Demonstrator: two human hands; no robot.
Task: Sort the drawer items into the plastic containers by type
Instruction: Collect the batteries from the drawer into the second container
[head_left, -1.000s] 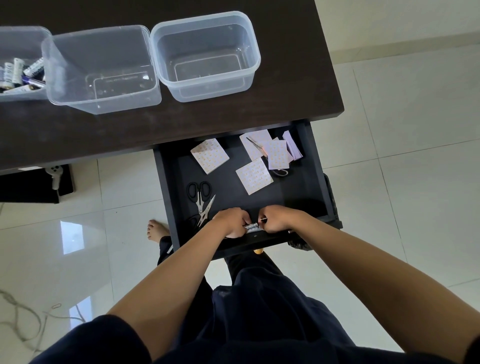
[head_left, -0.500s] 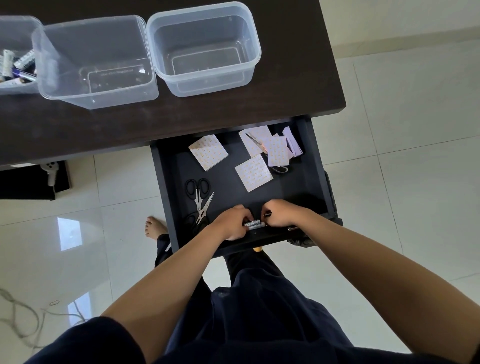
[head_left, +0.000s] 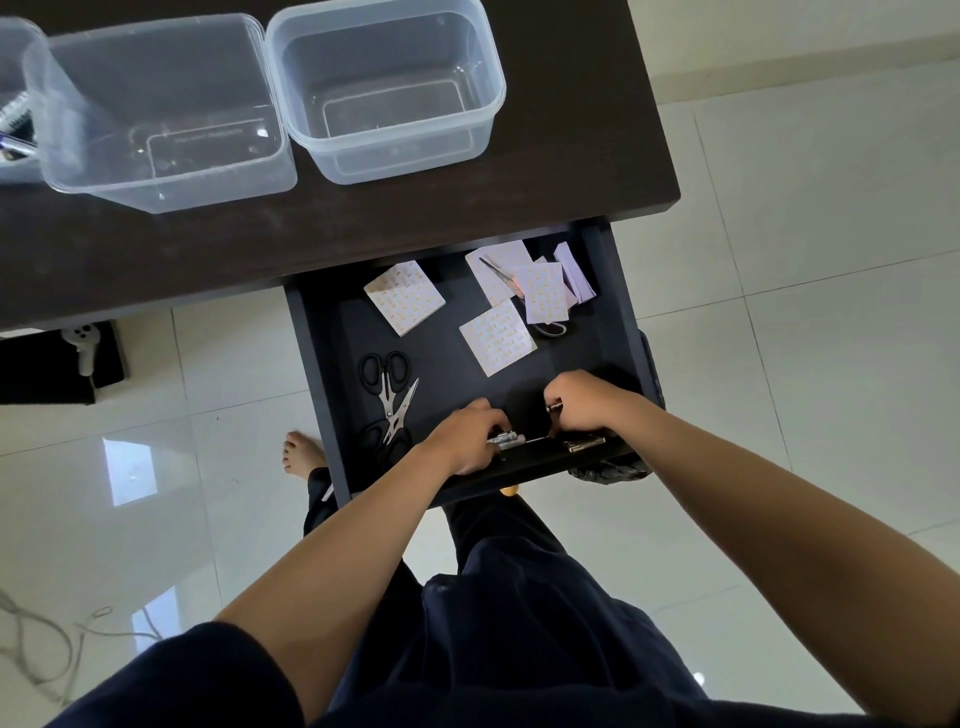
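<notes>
Containers (head_left: 387, 93) on desk (head_left: 571, 156), two bare

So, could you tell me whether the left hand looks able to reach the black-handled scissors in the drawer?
Probably yes: the black-handled scissors lie uncovered just beside the left hand, though its fingers already grip small items.
</notes>
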